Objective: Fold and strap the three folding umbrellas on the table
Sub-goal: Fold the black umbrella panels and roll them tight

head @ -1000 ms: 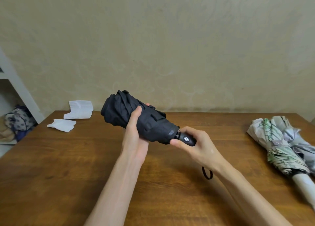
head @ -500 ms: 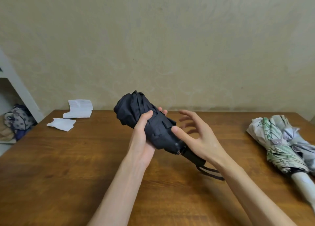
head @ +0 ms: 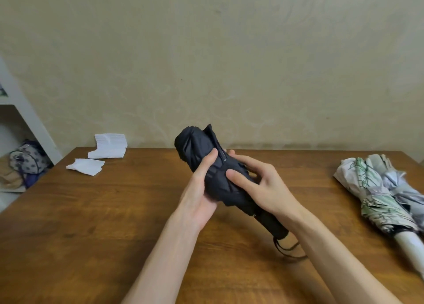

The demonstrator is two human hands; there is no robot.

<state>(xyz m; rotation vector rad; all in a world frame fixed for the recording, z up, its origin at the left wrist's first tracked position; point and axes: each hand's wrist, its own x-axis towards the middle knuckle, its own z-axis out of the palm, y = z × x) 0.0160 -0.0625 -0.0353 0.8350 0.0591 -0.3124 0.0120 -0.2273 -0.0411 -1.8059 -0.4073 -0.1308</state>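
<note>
A black folding umbrella (head: 195, 145) is held tilted above the middle of the wooden table (head: 91, 212), canopy end up and away, handle and wrist loop down toward me. My left hand (head: 199, 189) grips the bunched canopy from the left, thumb on top. My right hand (head: 261, 186) wraps the canopy from the right, its thumb pressing the fabric beside the strap. At the right edge lie a green-and-white patterned umbrella (head: 371, 193) and a grey umbrella (head: 406, 191), both collapsed, side by side.
Folded white papers (head: 110, 145) and a smaller white sheet (head: 86, 166) lie at the table's far left corner. A white shelf with a patterned bag (head: 27, 159) stands left of the table. A beige wall runs behind.
My right hand left the handle and moved up onto the canopy. The umbrella has swung more upright, with its handle now pointing down toward me.
</note>
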